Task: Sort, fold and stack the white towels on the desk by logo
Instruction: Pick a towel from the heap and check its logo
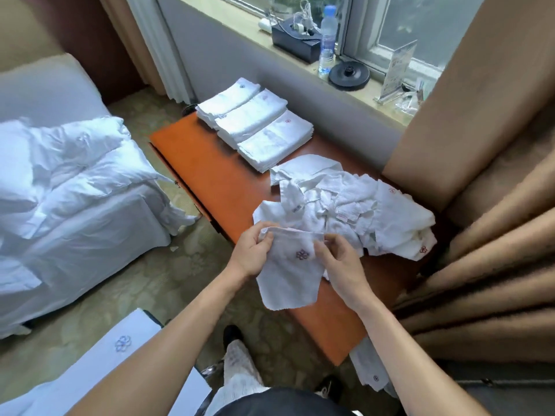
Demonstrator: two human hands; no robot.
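On my feed both forearms (186, 322) were bare from wrist to the frame's lower edge, and the left hand (250, 253) and right hand (341, 273) were bare too. A dark, near-black garment (270, 402) ran across the bottom of the view at the waist. One leg showed in pale trousers (240, 367) with a faint speckled print. I made out a black shoe (232, 334) at the end of that leg, and a second shoe (329, 388), dark with a light patch, further right.
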